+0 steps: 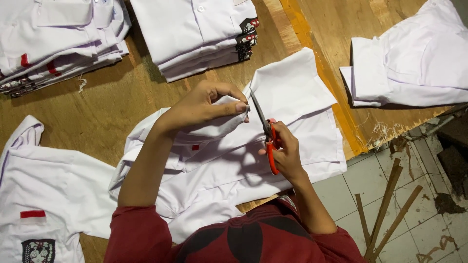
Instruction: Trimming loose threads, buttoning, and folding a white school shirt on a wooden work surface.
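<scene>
A: What does the left hand (204, 104) have?

B: It pinches a raised fold of the white cotton shirt (229, 160) that lies spread on the brown wooden table (122, 97). Thumb and fingers are pressed together on the cloth, lifting it a little off the rest of the garment.

A: And the right hand (287, 156)?

B: It is closed around the orange handles of the small thread-snipping scissors (267, 134). The grey blades point up and away from the palm, with the tips right at the pinched fold, just beside the left thumb. Whether the blades are parted or closed I cannot tell.

A: Where does the shirt sit around that pinch?

B: Under both hands. A squared white flap spreads out beyond the scissor tips, and the body of the shirt runs back toward the person's dark red sleeves (141, 234). A small red patch shows on the cloth just below the left wrist.

A: What else is close by?

B: Beyond the pinch, a stack of folded white shirts (195, 34), and a second folded pile (58, 39) further to the left. Left of the forearm lies another white shirt with a red stripe and a dark badge (48, 195). Well to the right of the scissors a loose white shirt (414, 63) lies at the table edge, above the pale tiled floor (390, 204).
</scene>
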